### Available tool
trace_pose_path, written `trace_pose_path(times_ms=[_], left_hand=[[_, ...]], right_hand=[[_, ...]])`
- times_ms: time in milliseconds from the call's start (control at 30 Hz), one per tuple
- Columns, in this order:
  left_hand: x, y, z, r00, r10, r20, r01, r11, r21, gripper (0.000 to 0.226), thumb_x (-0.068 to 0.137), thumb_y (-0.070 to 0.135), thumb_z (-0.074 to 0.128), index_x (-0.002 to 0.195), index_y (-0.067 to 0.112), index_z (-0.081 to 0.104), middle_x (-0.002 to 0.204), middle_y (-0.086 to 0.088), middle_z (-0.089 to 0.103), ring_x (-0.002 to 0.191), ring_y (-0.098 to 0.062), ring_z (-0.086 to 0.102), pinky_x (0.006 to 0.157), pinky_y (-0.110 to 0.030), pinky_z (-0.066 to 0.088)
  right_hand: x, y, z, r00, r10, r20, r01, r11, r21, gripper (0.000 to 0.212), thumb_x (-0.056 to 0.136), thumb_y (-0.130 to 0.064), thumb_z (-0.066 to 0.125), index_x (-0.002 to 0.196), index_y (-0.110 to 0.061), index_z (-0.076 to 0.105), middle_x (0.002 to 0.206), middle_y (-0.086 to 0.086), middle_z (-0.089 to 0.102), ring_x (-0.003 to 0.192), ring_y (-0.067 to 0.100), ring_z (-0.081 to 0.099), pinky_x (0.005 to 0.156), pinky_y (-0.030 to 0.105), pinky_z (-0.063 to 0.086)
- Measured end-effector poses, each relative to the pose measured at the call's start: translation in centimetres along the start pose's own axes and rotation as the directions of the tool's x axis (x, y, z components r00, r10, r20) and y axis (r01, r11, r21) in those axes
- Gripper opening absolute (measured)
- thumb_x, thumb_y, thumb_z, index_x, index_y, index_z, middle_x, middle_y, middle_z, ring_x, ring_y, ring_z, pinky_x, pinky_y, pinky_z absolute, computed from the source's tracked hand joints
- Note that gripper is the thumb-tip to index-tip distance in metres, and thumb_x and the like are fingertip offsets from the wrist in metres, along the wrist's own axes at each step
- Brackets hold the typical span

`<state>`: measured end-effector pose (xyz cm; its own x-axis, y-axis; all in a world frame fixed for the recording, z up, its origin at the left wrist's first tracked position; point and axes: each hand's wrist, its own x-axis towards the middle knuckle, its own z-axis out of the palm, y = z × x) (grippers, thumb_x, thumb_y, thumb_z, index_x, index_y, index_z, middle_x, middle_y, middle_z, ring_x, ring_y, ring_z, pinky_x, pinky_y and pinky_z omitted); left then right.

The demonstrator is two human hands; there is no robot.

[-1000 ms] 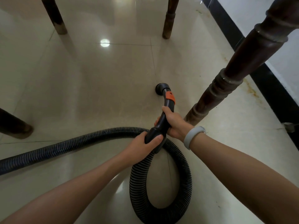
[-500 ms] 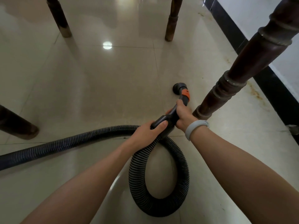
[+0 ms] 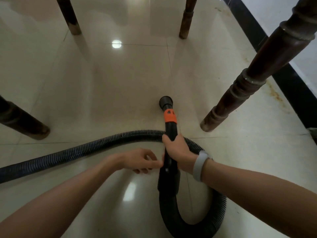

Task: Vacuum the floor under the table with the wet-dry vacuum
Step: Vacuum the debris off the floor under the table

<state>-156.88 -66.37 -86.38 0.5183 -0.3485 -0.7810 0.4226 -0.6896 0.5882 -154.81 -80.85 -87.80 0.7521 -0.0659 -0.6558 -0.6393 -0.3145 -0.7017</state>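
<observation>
A black vacuum wand (image 3: pixel 169 131) with an orange collar (image 3: pixel 169 116) points away from me, its round nozzle (image 3: pixel 166 101) down on the glossy cream tile floor (image 3: pixel 120 86). My right hand (image 3: pixel 178 149), with a pale wristband, grips the wand just behind the collar. My left hand (image 3: pixel 140 160) hovers beside the wand's rear end with fingers loosely spread, its fingertips close to the wand but gripping nothing. The ribbed black hose (image 3: pixel 82 150) runs in from the left, passes behind the wand, and loops round below my arms to the wand's back end.
Dark turned wooden table legs stand around: one close on the right (image 3: pixel 240 90), one at the left (image 3: pixel 22 122), two at the back (image 3: pixel 70 19) (image 3: pixel 187 19). A black skirting board (image 3: pixel 291 86) and white wall run along the right. Rusty stains mark the tile near it.
My left hand has let go of the wand's rear and drawn back to the left. The wand swung from slanting right to pointing straight ahead, its nozzle now farther from the right table leg.
</observation>
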Motion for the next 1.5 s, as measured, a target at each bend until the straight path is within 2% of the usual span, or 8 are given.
trace_pose_path(times_ms=[167,267,633,733,833,1000,1233,1500], left_hand=[[0.3,-1.8,-1.8,0.975,-0.032,-0.220,0.021,0.998,-0.053,0.034,0.090,0.048,0.053,0.111,0.020,0.055,0.107,-0.003,0.061,0.092,-0.016,0.060,0.074,-0.025,0.049],[0.6,-1.7,-1.9,0.952,-0.027,-0.304,0.006,0.998,-0.070,0.032,0.094,0.041,0.050,0.113,0.017,0.055,0.109,-0.008,0.060,0.094,-0.021,0.059,0.073,-0.027,0.047],[-0.3,-1.1,0.3,0.996,0.016,-0.084,-0.027,0.992,-0.123,0.015,0.095,0.034,0.050,0.107,0.025,0.055,0.110,0.000,0.060,0.095,-0.013,0.062,0.080,-0.025,0.050],[-0.6,-2.3,-1.1,0.976,-0.052,-0.213,0.050,0.999,-0.013,0.022,0.096,0.033,0.050,0.111,0.018,0.057,0.113,-0.007,0.062,0.092,-0.017,0.060,0.076,-0.026,0.047],[-0.4,-3.3,-2.1,0.889,-0.007,-0.457,0.097,0.980,0.172,0.027,0.095,0.028,0.052,0.114,0.010,0.059,0.113,-0.011,0.063,0.097,-0.021,0.057,0.075,-0.023,0.038],[0.3,-3.4,-1.1,0.906,0.027,-0.422,0.011,0.996,0.088,0.031,0.094,0.027,0.053,0.119,0.009,0.056,0.108,-0.009,0.060,0.088,-0.017,0.052,0.074,-0.024,0.039],[1.5,-2.9,-1.4,0.874,0.045,-0.485,0.024,0.990,0.136,0.043,0.095,0.026,0.052,0.132,0.005,0.047,0.123,-0.012,0.056,0.111,-0.024,0.054,0.094,-0.029,0.039],[1.5,-7.5,-2.4,0.920,-0.073,-0.386,0.282,0.807,0.518,0.075,0.094,0.042,0.046,0.151,0.024,0.001,0.159,-0.003,-0.002,0.146,-0.030,0.000,0.116,-0.049,0.017]], right_hand=[[-1.3,0.5,-0.7,1.000,-0.013,0.003,0.013,1.000,0.027,0.025,0.095,-0.026,0.050,0.103,-0.004,0.041,0.070,0.010,0.049,0.044,0.020,0.051,0.046,0.029,0.047],[2.3,-1.4,-2.1,0.992,0.002,-0.123,0.011,0.994,0.105,0.033,0.090,-0.029,0.053,0.104,0.000,0.045,0.074,0.016,0.056,0.059,0.029,0.059,0.065,0.042,0.055],[-2.3,1.6,0.4,0.997,0.058,0.052,-0.070,0.958,0.279,0.026,0.095,-0.028,0.052,0.103,-0.005,0.042,0.074,0.015,0.051,0.062,0.029,0.057,0.059,0.040,0.053],[-4.7,2.6,1.0,0.982,0.099,0.158,-0.150,0.924,0.352,0.024,0.097,-0.029,0.049,0.101,-0.008,0.038,0.064,0.010,0.045,0.044,0.020,0.050,0.048,0.030,0.048],[-5.0,1.6,-0.7,0.993,0.100,0.056,-0.113,0.917,0.383,0.024,0.097,-0.029,0.049,0.096,-0.007,0.040,0.058,0.008,0.044,0.037,0.016,0.048,0.045,0.028,0.046],[-5.3,1.7,-2.3,0.977,0.175,-0.117,-0.114,0.907,0.405,0.022,0.098,-0.026,0.046,0.091,-0.007,0.038,0.061,0.010,0.046,0.042,0.019,0.050,0.043,0.027,0.046],[-9.9,3.3,0.8,0.971,0.102,0.218,-0.161,0.948,0.276,0.021,0.097,-0.026,0.048,0.088,-0.010,0.038,0.060,0.006,0.043,0.037,0.015,0.048,0.045,0.027,0.045],[-7.6,0.9,0.4,0.967,0.085,0.241,-0.144,0.960,0.241,0.019,0.098,-0.023,0.047,0.101,-0.007,0.036,0.062,0.008,0.043,0.041,0.017,0.049,0.045,0.029,0.047]])
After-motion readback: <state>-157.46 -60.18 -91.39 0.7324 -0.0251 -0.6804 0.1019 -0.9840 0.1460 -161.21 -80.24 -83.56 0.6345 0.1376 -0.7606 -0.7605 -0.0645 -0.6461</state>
